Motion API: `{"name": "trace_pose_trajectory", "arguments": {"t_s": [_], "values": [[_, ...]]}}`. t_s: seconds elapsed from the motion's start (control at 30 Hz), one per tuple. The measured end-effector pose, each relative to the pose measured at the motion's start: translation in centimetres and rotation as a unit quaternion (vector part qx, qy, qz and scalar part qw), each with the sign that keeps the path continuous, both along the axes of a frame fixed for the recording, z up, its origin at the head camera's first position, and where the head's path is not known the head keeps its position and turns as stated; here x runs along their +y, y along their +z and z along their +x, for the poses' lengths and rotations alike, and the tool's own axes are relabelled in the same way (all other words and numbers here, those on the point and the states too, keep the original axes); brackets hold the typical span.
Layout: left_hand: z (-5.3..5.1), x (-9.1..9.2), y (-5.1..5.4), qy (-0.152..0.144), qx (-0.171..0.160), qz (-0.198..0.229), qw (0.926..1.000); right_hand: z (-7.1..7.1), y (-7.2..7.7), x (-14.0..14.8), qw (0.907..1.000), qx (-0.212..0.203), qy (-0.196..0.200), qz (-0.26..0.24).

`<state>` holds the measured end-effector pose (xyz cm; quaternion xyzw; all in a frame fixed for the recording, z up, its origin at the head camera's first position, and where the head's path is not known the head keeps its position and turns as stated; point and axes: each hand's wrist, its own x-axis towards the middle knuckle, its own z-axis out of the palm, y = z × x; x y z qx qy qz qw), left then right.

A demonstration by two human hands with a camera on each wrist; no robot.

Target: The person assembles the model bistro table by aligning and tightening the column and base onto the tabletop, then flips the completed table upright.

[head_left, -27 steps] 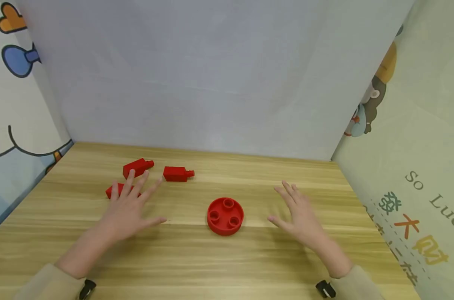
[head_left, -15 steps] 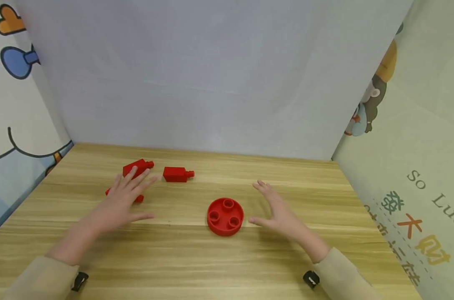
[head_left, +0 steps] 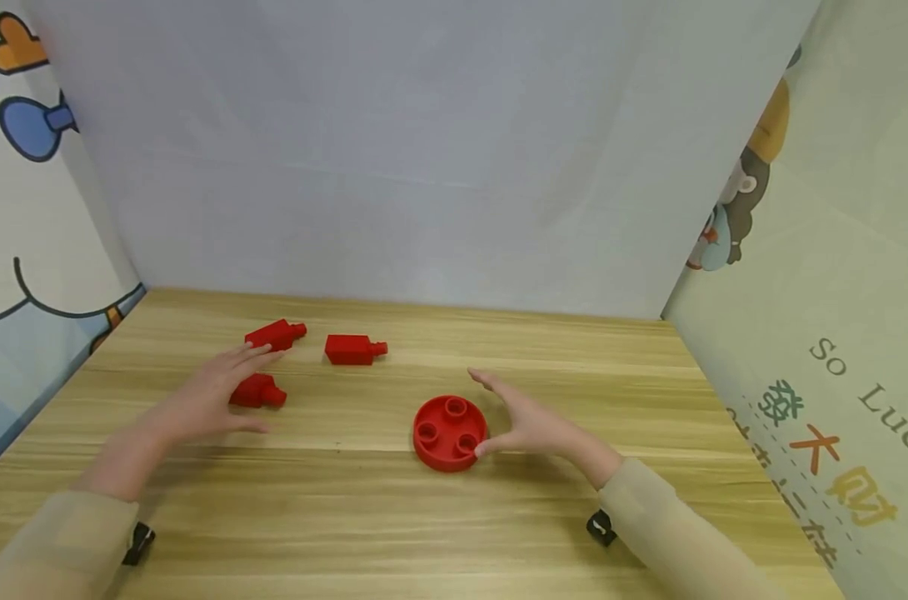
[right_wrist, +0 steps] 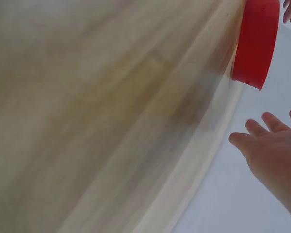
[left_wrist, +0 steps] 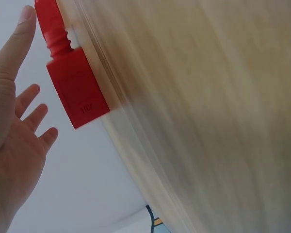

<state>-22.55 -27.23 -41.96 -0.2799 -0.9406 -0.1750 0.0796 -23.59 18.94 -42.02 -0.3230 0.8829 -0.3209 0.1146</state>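
Observation:
A red round dish (head_left: 433, 451) with three raised sockets lies on the table. My right hand (head_left: 532, 427) is at its right side, fingers spread; the thumb tip overlaps the rim in the head view, and I cannot tell whether it touches. In the right wrist view several fingertips stand apart from the dish (right_wrist: 256, 46). My left hand (head_left: 199, 402) hovers beside a red bottle-shaped block (head_left: 257, 391), which it partly hides. That block (left_wrist: 78, 90) shows a ribbed neck in the left wrist view, with the hand (left_wrist: 14, 141) spread beside it, holding nothing.
A second red bottle-shaped block (head_left: 276, 335) lies beyond my left fingertips. A third red block (head_left: 351, 350) lies to its right. Behind the wooden table (head_left: 394, 533) hangs a pale cloth (head_left: 409, 167), with printed cloths (head_left: 829, 250) at the sides.
My right hand has moved left to the dish's right side. My left hand has shifted left and turned, uncovering more of the nearest block. The red pieces stay in place.

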Motion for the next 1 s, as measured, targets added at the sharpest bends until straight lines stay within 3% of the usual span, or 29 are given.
{"name": "trace_pose_trajectory", "arguments": {"t_s": [0.23, 0.4, 0.57, 1.0], "values": [[-0.7, -2.1, -0.3, 0.011, -0.051, 0.024, 0.9984, -0.7, -0.4, -1.2, 0.9973, -0.064, 0.034, 0.01], [-1.2, -3.4, -0.4, 0.021, -0.094, 0.061, 0.9935, -0.6, -0.2, -1.5, 0.9973, -0.057, 0.033, 0.033], [-1.6, -4.5, -0.3, 0.05, -0.157, 0.08, 0.9831, -0.4, 0.1, -1.6, 0.9972, -0.054, 0.032, 0.04], [-2.4, -4.7, -0.4, 0.058, -0.162, 0.075, 0.9823, -0.3, 0.4, -1.4, 0.9964, -0.059, 0.045, 0.042]]}}
